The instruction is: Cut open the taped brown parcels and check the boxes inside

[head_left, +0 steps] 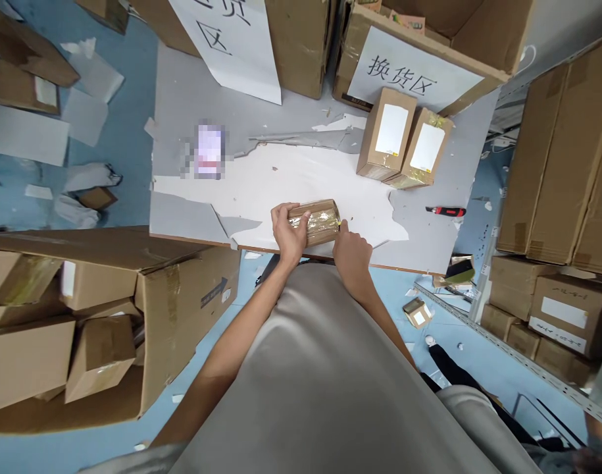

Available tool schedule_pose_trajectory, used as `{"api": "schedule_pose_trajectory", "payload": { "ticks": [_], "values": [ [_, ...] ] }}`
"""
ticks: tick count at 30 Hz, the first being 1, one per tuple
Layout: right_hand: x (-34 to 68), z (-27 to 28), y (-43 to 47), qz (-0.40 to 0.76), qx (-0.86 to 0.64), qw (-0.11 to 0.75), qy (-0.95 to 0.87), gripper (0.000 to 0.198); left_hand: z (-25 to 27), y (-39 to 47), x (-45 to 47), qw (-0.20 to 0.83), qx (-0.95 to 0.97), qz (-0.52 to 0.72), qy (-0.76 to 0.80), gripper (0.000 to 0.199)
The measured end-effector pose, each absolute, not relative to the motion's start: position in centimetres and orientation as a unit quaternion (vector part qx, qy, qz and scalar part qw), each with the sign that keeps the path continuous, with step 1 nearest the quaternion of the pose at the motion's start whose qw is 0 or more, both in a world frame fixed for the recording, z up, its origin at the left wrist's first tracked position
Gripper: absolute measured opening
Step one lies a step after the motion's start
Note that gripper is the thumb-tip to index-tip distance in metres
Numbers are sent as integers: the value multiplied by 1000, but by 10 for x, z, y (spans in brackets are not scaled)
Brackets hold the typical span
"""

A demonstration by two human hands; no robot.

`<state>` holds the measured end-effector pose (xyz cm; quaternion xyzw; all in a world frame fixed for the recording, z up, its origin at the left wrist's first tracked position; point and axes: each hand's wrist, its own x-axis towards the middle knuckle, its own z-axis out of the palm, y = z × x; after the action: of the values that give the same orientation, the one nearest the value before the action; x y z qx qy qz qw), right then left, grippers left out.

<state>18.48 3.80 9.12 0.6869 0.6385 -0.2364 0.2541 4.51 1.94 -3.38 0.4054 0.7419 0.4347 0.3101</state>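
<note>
A tape-wrapped brown parcel (320,222) is held by the left hand (288,234) above the near edge of the bench (419,240), at its centre; the left fingers are opened only to the parcel's width and are wrapped around its nine o'clock end. At its three o'clock end the right hand (352,247) is placed, its fingers curled in; a small yellow bit is seen at their tips, but whether it is gripped cannot be told. Beneath the parcel a torn white sheet (310,171) is spread. From the parcel, two labelled boxes (404,141) are stood side by side at one to two o'clock, in front of a signed carton (347,52). A red and black knife (447,211) is laid at three o'clock, and a blurred item (209,151) is seen at ten. At eight o'clock, boxes are held in a large carton (182,322).
</note>
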Motion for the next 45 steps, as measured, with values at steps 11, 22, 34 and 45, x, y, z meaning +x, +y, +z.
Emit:
{"api": "schedule_pose_trajectory", "payload": {
  "ticks": [11,22,34,45],
  "values": [
    [191,103,27,-278,675,292,617,40,-34,18,47,309,420,424,741,26],
    [212,123,14,-298,686,226,625,43,-41,14,35,291,457,422,727,37],
    [235,-82,55,-567,701,-178,395,25,-56,-14,-64,340,419,376,754,80],
    [260,-47,33,-429,700,-212,530,35,-100,-3,-65,448,273,419,741,60]
  ]
}}
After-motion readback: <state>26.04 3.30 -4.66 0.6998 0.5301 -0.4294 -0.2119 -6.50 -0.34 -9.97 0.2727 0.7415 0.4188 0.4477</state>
